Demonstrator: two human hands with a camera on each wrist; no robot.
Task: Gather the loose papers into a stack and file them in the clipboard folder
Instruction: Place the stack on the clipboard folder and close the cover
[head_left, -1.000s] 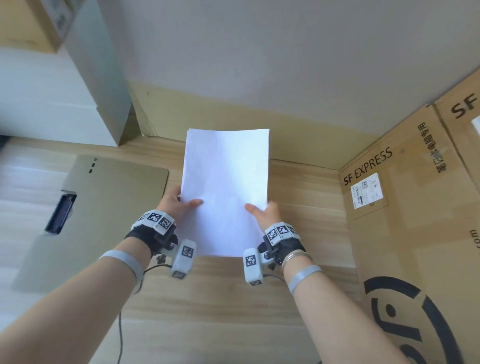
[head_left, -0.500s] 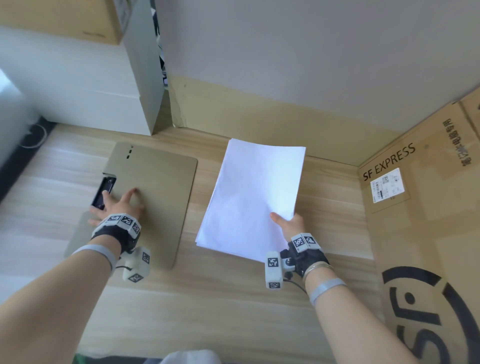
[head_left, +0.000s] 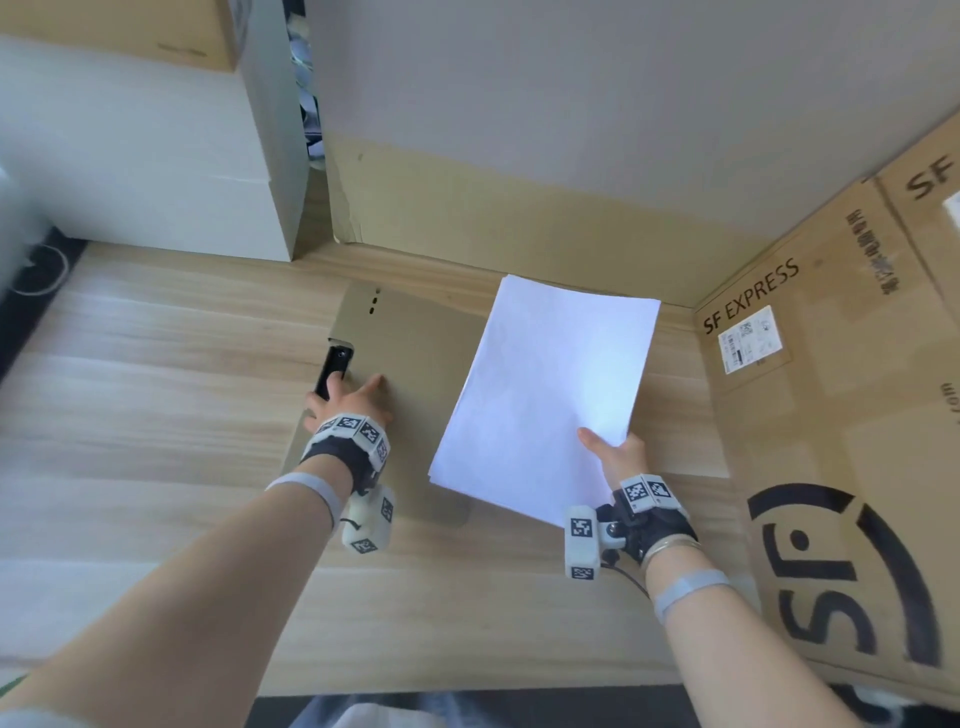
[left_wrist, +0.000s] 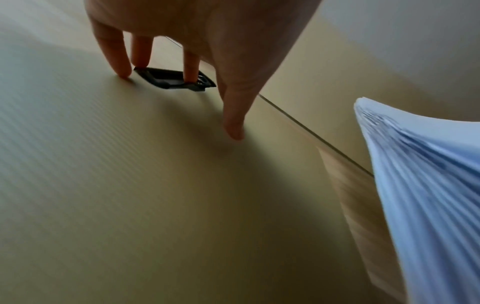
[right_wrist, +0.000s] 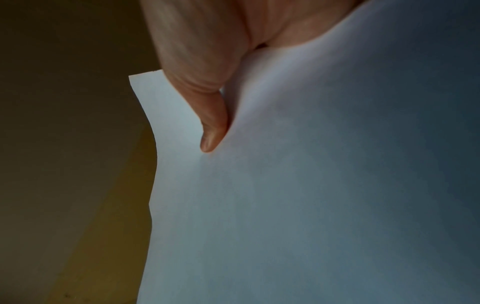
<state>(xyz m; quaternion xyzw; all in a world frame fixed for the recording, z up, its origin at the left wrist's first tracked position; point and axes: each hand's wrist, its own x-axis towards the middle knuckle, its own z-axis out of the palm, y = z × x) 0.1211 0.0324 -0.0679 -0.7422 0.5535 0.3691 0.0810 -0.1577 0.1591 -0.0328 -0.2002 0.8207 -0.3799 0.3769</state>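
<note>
Your right hand pinches the paper stack at its 5 o'clock corner, above the clipboard folder. Left hand, fingers straight, touches the clip: press it fully open before sliding the sheets under.

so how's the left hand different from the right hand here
The left hand rests on the clipboard folder, fingers straight, some at its black clip; the right hand pinches the paper stack by a near corner. The left hand lies low on the desk; the right hand holds its load raised. Both wear marker wristbands.
</note>
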